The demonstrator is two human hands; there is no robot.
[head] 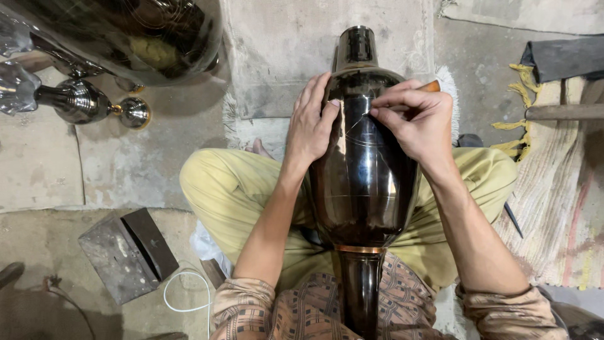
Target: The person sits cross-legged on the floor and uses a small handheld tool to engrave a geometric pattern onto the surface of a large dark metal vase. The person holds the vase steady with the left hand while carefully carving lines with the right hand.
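I see a tall dark glossy metal vase (365,170) lying lengthwise across my lap, its narrow neck pointing away from me over the pale mat (277,56) on the floor, its foot near my waist with a copper-coloured band around the stem. My left hand (309,126) lies flat on the vase's shoulder, fingers stretched out and only slightly apart, thumb tip pressed to the surface beside thin scratched lines. My right hand (415,119) is curled, thumb and fingers pinched on a slim tool with a wooden handle (430,86), its working end hidden against the vase where the lines meet. My legs in yellow-green trousers (229,189) are crossed beneath it. To the far left on the floor stand shiny metal vessels (82,101); nearer me at left lies a dark metal block (126,252) with a white cord (185,293) beside it
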